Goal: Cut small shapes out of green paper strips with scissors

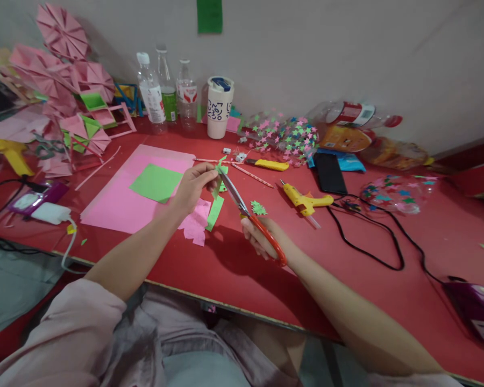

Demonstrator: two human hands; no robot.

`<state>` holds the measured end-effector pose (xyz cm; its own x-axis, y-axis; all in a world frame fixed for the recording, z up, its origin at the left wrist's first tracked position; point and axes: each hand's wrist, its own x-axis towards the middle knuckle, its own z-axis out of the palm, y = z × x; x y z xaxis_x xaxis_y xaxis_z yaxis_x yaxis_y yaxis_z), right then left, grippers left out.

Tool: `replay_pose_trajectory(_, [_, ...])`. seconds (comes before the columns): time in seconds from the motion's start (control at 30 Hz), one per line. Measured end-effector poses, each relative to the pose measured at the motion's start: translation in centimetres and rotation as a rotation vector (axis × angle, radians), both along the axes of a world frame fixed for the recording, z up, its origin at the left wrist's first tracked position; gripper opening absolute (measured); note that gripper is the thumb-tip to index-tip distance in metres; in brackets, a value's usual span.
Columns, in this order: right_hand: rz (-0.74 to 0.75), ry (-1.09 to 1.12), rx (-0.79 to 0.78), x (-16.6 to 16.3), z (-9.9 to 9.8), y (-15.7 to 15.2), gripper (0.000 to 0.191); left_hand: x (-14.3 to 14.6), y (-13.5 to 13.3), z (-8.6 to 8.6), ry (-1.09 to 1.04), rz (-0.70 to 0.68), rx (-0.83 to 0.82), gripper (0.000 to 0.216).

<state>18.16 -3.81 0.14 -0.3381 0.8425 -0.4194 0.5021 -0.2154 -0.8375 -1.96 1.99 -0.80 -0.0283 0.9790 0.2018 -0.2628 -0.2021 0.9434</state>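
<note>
My left hand [196,185] pinches a small piece of green paper [218,185] above the table. In my right hand [260,236] are red-handled scissors [266,234], their blades pointing up and left to the green piece. Whether the blades touch the paper I cannot tell. Beneath the hands lie a green strip [215,214] and pink paper scraps [196,221]. A little heap of green cutouts [258,208] sits beyond the scissors. Left of my left hand, a green sheet [155,183] rests on a larger pink sheet [113,199].
A yellow glue gun [304,199], a yellow cutter [268,164] and a black phone [329,173] lie to the right. Bottles [150,94] and a white tumbler [219,110] stand by the wall. A black cable [363,250] loops across the right side. Pink paper crafts [52,70] pile up at left.
</note>
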Motion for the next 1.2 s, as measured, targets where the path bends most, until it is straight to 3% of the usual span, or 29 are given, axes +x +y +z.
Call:
replay_pose_trajectory(0.57, [0.034, 0.022, 0.018, 0.3, -0.5, 0.4, 0.051, -0.3, -0.2, 0.8, 0.058, 0.046, 0.007, 0.010])
replay_pose_trajectory(0.9, [0.097, 0.094, 0.082, 0.1, 0.6, -0.5, 0.048, 0.0, 0.3, -0.3, -0.040, 0.054, 0.076, 0.007])
replay_pose_trajectory(1.2, [0.063, 0.096, 0.059, -0.1, 0.3, -0.6, 0.048, 0.6, 0.2, -0.7, -0.110, 0.018, 0.034, 0.006])
